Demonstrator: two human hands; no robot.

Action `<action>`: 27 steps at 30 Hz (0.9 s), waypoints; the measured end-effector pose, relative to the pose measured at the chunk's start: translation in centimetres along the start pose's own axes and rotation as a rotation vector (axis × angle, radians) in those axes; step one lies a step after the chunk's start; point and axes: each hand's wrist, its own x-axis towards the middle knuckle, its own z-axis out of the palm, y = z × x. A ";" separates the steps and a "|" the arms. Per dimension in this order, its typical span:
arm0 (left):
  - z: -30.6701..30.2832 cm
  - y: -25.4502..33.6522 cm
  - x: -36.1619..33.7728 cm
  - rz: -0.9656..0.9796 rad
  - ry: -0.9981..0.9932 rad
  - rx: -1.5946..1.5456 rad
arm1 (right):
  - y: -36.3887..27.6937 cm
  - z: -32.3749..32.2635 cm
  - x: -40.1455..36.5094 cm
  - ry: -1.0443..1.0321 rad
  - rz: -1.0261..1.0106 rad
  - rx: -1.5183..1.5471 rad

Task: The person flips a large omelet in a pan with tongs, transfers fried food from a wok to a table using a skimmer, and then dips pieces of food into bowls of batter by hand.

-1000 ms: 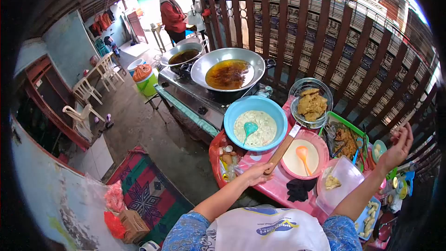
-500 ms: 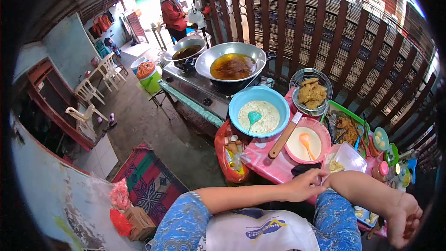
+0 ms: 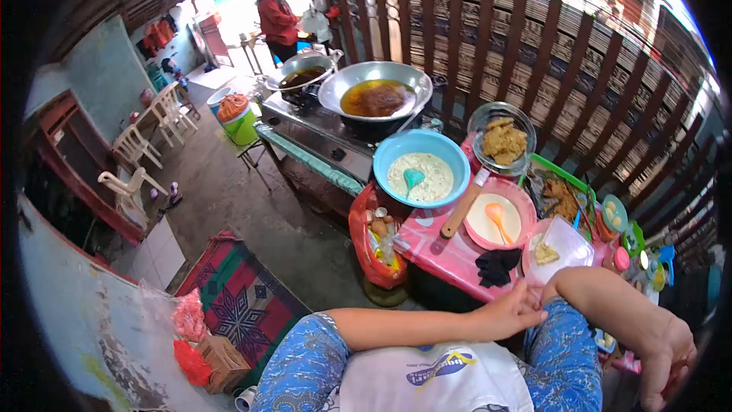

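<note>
My left hand (image 3: 509,313) reaches across my lap, its loosely bent fingers apart and holding nothing, by my right sleeve (image 3: 560,336) near the elbow. My right arm is bent outward, and my right hand (image 3: 672,358) hangs at the lower right with fingers loosely curled, partly in shadow; nothing shows in it. Just beyond my left hand, a black cloth (image 3: 497,267) lies on the pink-covered table (image 3: 427,248). Close by are a pink bowl of pale batter (image 3: 480,221) with an orange ladle (image 3: 499,220), a wooden-handled tool (image 3: 461,214) and a white plastic container (image 3: 566,248).
A blue basin (image 3: 423,141) holds speckled batter and a green ladle. Behind it, a wok of oil (image 3: 379,91) sits on the stove (image 3: 324,133). A red bag (image 3: 374,240) hangs at the table's side. A person in red (image 3: 278,15) stands beyond the stove.
My left hand has moved slightly down and its fingers have loosened from beside my right arm. More of the black cloth shows. The view has shifted a little; the distant person has turned.
</note>
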 end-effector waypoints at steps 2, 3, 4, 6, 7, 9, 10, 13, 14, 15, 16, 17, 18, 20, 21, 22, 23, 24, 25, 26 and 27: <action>0.3 0.0 0.1 0.004 -0.009 -0.107 | -0.6 0.8 0.4 -0.056 -0.054 -0.042; 0.6 0.8 -0.3 -0.065 -0.050 -0.055 | -1.0 1.3 0.5 -0.094 -0.086 -0.068; 0.8 0.4 -0.4 -0.076 -0.092 -0.064 | -1.3 1.4 0.4 -0.127 -0.118 -0.097; 1.2 0.4 -0.9 -0.118 -0.174 -0.098 | -1.7 3.2 0.7 -0.010 -0.113 -0.036; 1.5 0.6 -1.3 -0.134 -0.191 -0.112 | -2.0 3.1 1.2 -0.034 -0.123 -0.044; 1.9 0.7 -1.6 -0.171 -0.274 -0.043 | -2.4 2.9 2.0 -0.084 -0.162 -0.065; 1.9 0.1 -1.4 -0.193 -0.288 -0.051 | -2.6 2.8 2.4 -0.107 -0.181 -0.075; 2.5 -1.5 -1.0 -0.153 -0.171 -0.053 | -3.2 2.6 3.5 -0.163 -0.236 -0.101; 2.6 -1.2 -1.0 -0.116 -0.114 -0.004 | -3.3 2.6 3.7 -0.164 -0.260 -0.116; 2.9 -1.2 -1.1 -0.118 -0.117 -0.007 | -3.4 3.2 2.9 -0.170 -0.261 -0.117; 3.0 -1.1 -1.1 -0.123 -0.184 -0.114 | -3.2 4.0 1.4 -0.257 -0.331 -0.100; 3.2 -1.0 -1.2 -0.127 -0.248 -0.223 | -3.2 4.5 0.5 -0.343 -0.398 -0.082; 3.3 -0.9 -1.5 -0.126 -0.244 -0.229 | -3.3 4.5 0.0 -0.351 -0.396 -0.085; 3.3 -0.6 -1.9 -0.224 -0.398 -0.097 | -3.4 4.2 1.4 -0.293 -0.337 -0.079; 3.3 -0.6 -2.0 -0.223 -0.393 -0.101 | -3.6 3.9 2.1 -0.268 -0.313 -0.078; 3.4 -0.7 -2.0 -0.226 -0.379 -0.071 | -3.7 3.5 2.8 -0.240 -0.284 -0.069; 3.5 -0.8 -2.0 -0.228 -0.367 -0.040 | -3.8 3.3 3.3 -0.216 -0.262 -0.055; 3.7 -1.4 -2.0 -0.210 -0.294 -0.091 | -3.9 3.1 3.9 -0.194 -0.243 -0.043; 3.8 -1.7 -2.0 -0.206 -0.290 -0.090 | -4.0 3.0 4.3 -0.175 -0.224 -0.029; 3.8 -1.5 -2.0 -0.199 -0.227 -0.094 | -4.3 3.0 4.8 -0.150 -0.217 -0.003; 3.9 -1.3 -2.0 -0.192 -0.164 -0.099 | -4.2 2.9 5.0 -0.145 -0.212 0.000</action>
